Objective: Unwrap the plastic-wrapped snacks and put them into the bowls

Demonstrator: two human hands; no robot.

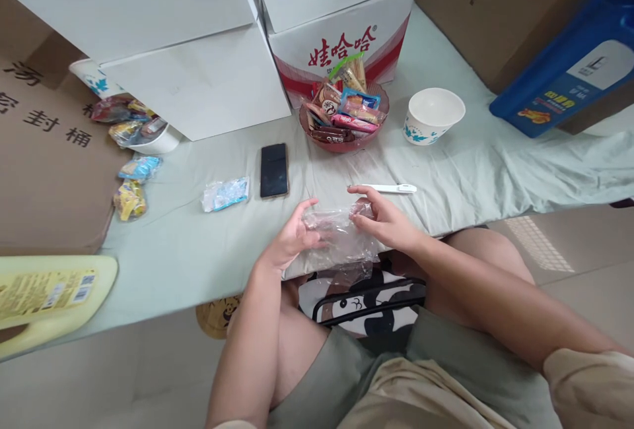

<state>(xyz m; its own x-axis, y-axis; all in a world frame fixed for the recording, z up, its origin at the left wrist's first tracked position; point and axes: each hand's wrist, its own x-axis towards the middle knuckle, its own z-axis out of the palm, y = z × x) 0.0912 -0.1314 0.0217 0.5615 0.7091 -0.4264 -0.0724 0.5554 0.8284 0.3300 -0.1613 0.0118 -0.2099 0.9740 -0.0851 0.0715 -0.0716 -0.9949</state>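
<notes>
From the head view, both hands are at a clear bag [341, 237], which lies at the near edge of the table [183, 244] with its lower part hanging over. The left hand [292, 241] is at the bag's left end, thumb and forefinger spread apart. The right hand [384, 223] is at its upper right corner, forefinger stretched out and thumb near the film; whether it pinches the film I cannot tell. Just beyond that forefinger lies a white tool [396, 188].

Farther back, a red bowl [341, 145] is heaped with wrapped snacks [349, 109] in brown, pink, blue and green. Right of it a paper cup [430, 132] with blue leaf prints stands upright, its white inside showing. At the left, a white tub [158, 142] holds more packets [131, 129], some at its rim. Nearer lie a blue packet [140, 167] and a yellow packet [130, 200], apart from the tub. A blue-and-clear wrapper [225, 193] lies beside a phone [274, 170]. The blue jug [555, 89] and yellow jug [54, 290] are opaque, their contents hidden.
</notes>
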